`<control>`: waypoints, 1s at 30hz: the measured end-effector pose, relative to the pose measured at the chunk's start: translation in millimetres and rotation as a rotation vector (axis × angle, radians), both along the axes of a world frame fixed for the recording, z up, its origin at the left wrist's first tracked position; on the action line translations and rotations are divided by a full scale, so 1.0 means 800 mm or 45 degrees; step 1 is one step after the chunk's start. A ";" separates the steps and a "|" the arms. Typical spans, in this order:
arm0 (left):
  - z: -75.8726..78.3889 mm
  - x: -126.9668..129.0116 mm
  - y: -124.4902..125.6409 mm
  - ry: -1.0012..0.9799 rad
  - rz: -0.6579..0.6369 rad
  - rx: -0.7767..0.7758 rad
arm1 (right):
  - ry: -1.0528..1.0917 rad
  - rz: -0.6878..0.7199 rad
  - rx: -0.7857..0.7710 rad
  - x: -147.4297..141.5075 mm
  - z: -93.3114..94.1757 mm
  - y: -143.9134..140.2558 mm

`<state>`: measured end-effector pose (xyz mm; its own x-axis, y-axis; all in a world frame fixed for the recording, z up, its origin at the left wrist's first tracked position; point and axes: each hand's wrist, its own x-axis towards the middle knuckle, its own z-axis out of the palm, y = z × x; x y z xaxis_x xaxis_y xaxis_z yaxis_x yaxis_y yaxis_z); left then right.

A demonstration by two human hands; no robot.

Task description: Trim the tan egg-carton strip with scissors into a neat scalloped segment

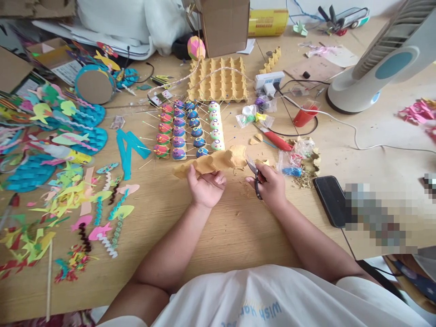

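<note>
My left hand (205,185) grips a torn strip of tan egg-carton cardboard (218,161) just above the wooden table (218,227). My right hand (270,185) holds small scissors (254,175), blades open and pointing at the right end of the strip. Cardboard crumbs lie on the table between and beyond my hands. Just past the strip stand rows of painted egg-carton cups (187,131) with sticks poking out.
An egg tray (218,79) and a cardboard box (225,25) sit at the back. Colourful paper cut-outs (61,172) cover the left side. A black phone (330,200) lies to the right, with a white fan (374,68), power strip (269,81), red knife (277,141) and plastic bags (293,159).
</note>
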<state>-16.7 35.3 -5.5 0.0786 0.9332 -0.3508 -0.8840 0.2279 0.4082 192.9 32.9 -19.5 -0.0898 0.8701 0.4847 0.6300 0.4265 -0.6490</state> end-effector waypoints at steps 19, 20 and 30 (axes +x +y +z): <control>0.002 0.001 0.000 -0.005 -0.004 -0.008 | -0.078 -0.078 -0.038 0.002 0.000 0.001; 0.002 0.001 0.000 -0.007 -0.006 -0.008 | -0.082 -0.082 -0.036 0.002 0.000 0.000; 0.001 0.002 0.000 -0.003 -0.004 -0.007 | -0.104 -0.101 -0.019 0.004 0.001 0.002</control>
